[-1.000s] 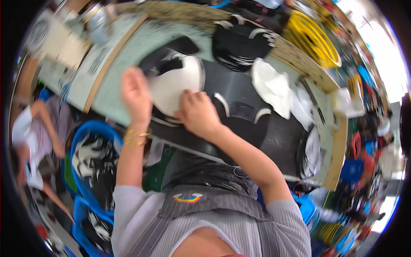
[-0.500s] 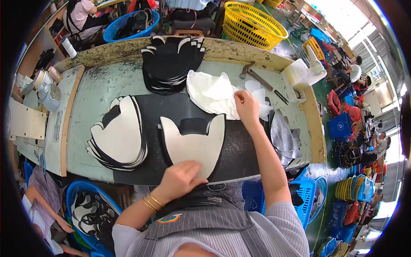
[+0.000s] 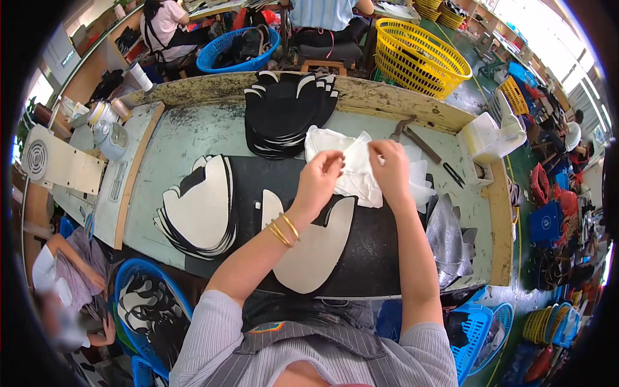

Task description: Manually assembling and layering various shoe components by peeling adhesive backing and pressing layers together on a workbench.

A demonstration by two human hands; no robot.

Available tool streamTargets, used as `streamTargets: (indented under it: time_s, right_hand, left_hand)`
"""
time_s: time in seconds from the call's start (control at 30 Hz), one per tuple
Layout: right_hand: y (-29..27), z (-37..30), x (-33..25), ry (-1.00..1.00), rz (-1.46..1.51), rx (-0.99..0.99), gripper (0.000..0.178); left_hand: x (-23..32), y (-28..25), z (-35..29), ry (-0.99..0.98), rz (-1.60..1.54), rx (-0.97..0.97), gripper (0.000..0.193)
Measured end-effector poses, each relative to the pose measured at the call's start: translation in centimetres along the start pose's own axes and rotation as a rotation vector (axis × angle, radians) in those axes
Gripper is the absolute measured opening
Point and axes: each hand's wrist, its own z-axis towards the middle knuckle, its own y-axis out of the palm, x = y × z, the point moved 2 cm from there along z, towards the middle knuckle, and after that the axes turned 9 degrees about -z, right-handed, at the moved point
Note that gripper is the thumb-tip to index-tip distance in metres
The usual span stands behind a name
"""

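both hands [image 3: 353,174] now pinch white pieces [image 3: 361,174]; blue basket [image 3: 155,309] holds black-and-white cutouts, yellow basket [image 3: 419,61] looks empty.

Thin, soft white sheets [image 3: 361,169], like tissue or fabric lining, are pinched by both hands. A matt cream cut piece [image 3: 316,248] is laid on a smooth black mat [image 3: 374,258]. The worn tabletop [image 3: 174,145] is edged in rough wood. Glossy gold bangles [image 3: 284,229] are worn.
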Motion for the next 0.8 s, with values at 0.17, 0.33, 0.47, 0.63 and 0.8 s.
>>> streamTargets:
  time_s: [0.17,0.33,0.47,0.63,0.8]
  right_hand:
    - [2.5,-1.7,0.3,-0.334,-0.367,-0.271,0.008]
    - [4.0,-1.9,1.0,-0.402,-0.482,-0.302,0.008]
    - [3.6,-1.3,0.8,-0.197,-0.202,-0.165,0.007]
    - [1.3,-0.7,0.9,0.312,0.498,-0.156,0.012]
    - [-1.0,-1.4,2.7,0.606,1.287,-0.074,0.012]
  left_hand:
    - [-1.8,-2.1,0.8,-0.032,-0.188,0.224,0.016]
    - [-3.5,-3.2,1.5,-0.042,0.227,0.214,0.024]
    - [-4.1,-1.1,2.0,-0.027,0.184,0.197,0.049]
    - [-2.4,2.6,3.0,-0.073,-0.296,0.133,0.043]
    - [-0.4,3.1,2.9,-0.188,-0.393,0.057,0.010]
